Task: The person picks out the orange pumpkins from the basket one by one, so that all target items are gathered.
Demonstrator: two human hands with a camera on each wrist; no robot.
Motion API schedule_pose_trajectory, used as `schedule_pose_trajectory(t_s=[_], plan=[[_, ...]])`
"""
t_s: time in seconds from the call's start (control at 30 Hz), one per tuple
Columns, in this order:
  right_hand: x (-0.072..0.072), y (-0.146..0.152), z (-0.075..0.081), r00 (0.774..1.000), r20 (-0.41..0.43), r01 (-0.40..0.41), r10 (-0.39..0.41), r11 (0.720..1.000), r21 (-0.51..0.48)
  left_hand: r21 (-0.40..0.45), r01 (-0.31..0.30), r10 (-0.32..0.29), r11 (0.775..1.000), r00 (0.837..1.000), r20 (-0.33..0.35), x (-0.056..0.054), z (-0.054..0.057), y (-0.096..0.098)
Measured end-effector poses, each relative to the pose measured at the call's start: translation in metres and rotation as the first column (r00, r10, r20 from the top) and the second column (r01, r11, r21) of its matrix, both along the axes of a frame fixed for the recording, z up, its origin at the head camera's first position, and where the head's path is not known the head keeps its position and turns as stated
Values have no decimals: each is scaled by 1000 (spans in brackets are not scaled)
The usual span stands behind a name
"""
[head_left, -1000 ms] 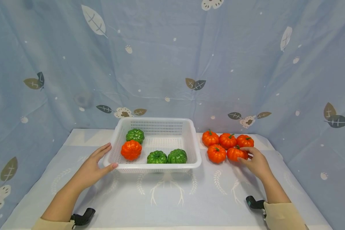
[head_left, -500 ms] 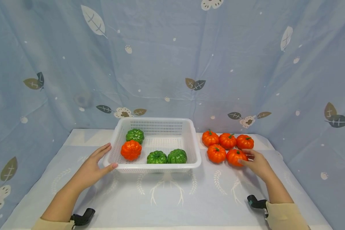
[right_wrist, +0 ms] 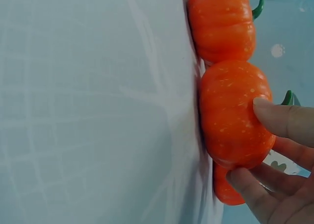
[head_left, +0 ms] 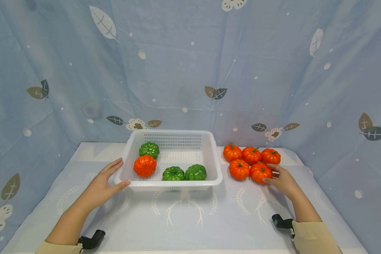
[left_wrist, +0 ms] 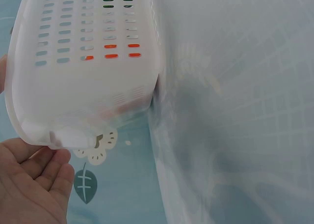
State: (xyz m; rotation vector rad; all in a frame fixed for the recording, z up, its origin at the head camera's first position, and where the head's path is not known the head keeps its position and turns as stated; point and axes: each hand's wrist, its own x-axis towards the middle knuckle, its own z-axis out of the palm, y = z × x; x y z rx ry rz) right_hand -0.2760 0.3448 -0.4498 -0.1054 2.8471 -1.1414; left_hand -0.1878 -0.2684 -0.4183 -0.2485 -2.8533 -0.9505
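Note:
At the right, my right hand [head_left: 283, 181] pinches a small orange pumpkin [head_left: 261, 173] between thumb and fingers; it sits on the table at the front right of its group. In the right wrist view, the thumb [right_wrist: 287, 120] lies on the pumpkin's rind and a fingertip touches its end. My left hand [head_left: 103, 185] rests at the front left corner of a white plastic basket [head_left: 168, 183], fingers extended along the left rim and thumb on the front rim. Inside the basket are one orange pumpkin [head_left: 145, 165] and three green pumpkins [head_left: 195, 173].
Several other orange pumpkins [head_left: 239, 169] stand close together right of the basket, beside the held one. The pale patterned cloth [head_left: 184, 225] covers the table. A blue leaf-print curtain [head_left: 184, 70] hangs behind and along both sides.
The pumpkin in my right hand has turned and shifted slightly toward the front, so its stem now faces more upward. That hand has moved slightly right. My left hand and the basket have stayed put.

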Motion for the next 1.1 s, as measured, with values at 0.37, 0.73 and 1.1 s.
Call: schedule_pose_trajectory(t_s=[0.37,0.73,1.1], plan=[[-3,1,-3,1000,-8,22,-22,1000,-7,2,-5,5,1000,1000,8,0,1,0],[0,1,4,999,-5,38,-38,999,9,-6,-10,10,1000,1000,17,-1,1,0],[12,-34,53,992,-112,54,-52,998,18,-4,-1,1,1000,1000,3,-2,-1,0]])
